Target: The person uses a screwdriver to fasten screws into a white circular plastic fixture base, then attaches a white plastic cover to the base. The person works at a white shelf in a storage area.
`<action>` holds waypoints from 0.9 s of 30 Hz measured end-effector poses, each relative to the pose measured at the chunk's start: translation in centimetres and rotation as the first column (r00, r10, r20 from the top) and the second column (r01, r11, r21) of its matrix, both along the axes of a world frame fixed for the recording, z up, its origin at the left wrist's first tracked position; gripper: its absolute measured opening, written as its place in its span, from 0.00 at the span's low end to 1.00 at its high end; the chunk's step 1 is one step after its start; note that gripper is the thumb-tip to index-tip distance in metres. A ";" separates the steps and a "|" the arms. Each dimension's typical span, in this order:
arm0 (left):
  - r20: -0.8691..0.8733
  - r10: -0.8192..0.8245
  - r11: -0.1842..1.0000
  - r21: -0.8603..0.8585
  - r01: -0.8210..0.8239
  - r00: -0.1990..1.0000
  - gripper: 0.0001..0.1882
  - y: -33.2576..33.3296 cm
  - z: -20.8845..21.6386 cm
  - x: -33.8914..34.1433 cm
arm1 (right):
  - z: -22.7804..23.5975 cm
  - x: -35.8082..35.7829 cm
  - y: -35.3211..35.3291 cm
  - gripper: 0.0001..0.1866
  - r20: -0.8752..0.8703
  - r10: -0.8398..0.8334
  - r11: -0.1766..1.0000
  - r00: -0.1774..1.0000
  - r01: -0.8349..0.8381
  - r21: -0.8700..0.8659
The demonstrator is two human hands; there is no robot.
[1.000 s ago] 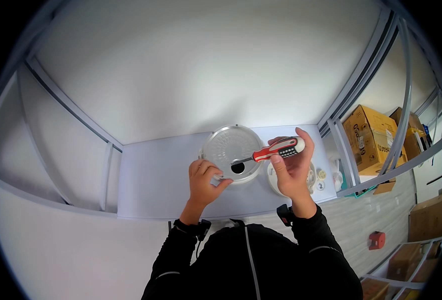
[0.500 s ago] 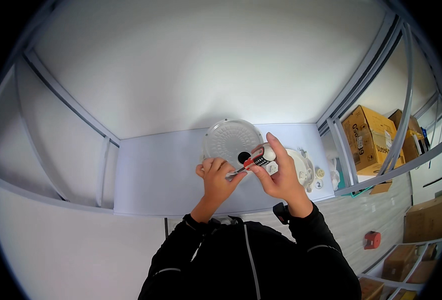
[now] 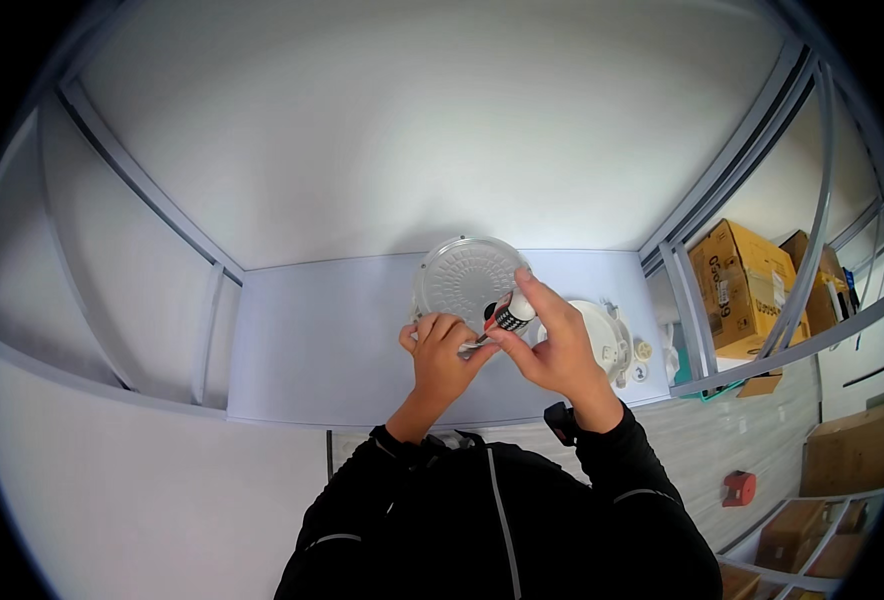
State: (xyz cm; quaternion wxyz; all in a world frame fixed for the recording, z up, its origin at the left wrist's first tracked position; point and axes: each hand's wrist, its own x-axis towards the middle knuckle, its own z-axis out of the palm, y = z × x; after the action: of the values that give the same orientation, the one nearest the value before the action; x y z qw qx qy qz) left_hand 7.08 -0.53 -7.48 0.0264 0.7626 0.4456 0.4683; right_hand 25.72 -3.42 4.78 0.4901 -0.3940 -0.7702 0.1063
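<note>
In my right hand [image 3: 552, 345] is a stubby screwdriver-like tool [image 3: 512, 311] with a white, red and black handle, held between thumb and fingers and slanting down to the left. My left hand [image 3: 442, 355] is closed, its thumb and fingers pinching a small grey piece [image 3: 474, 344] at the tool's lower end; its kind is too small to tell. Just beyond both hands stands a clear round ribbed cover [image 3: 462, 275]. A dark round spot beside the handle is partly covered by it. A white round housing [image 3: 602, 325] lies partly behind my right hand.
The pale table [image 3: 312, 340] runs against a white wall [image 3: 362, 130]. Small round parts [image 3: 642, 350] lie right of the housing. Grey frame posts [image 3: 687, 310] stand at the right, with cardboard boxes [image 3: 742, 290] beyond them. A red stool [image 3: 739, 488] is on the floor.
The tool's handle has shifted slightly left and down, its white end now nearer the clear cover. My right thumb and fingers have closed in on it. My left hand keeps its pinch.
</note>
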 end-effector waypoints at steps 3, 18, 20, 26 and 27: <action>-0.001 -0.006 1.000 -0.003 0.006 1.000 0.19 0.1 0.0 -0.1 | 0.6 -0.5 0.5 0.44 0.010 -0.015 0.997 1.000 0.014 0.081; 0.021 -0.114 0.993 -0.036 0.115 0.993 0.11 -0.3 0.5 -2.1 | -0.1 -2.2 1.5 0.36 -0.334 0.128 0.991 0.934 -0.129 0.020; 0.027 -0.116 0.993 -0.035 0.117 0.993 0.11 -0.3 0.6 -2.1 | -0.2 -1.9 1.5 0.34 -0.299 0.129 0.991 0.945 -0.133 0.006; 0.019 -0.101 0.994 -0.045 0.102 0.995 0.10 0.0 0.3 -2.1 | -0.4 -2.2 1.4 0.31 -0.124 -0.012 0.986 0.992 0.032 0.166; 0.024 -0.099 0.994 -0.039 0.100 0.995 0.10 0.0 0.3 -2.0 | -0.1 -2.5 1.4 0.31 -0.186 0.037 0.990 0.982 -0.010 0.143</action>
State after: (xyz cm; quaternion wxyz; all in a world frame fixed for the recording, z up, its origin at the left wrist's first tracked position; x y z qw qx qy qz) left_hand 5.05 -0.52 -7.19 0.0698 0.7780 0.4161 0.4655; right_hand 23.24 -2.02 4.64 0.5860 -0.3373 -0.7308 0.0940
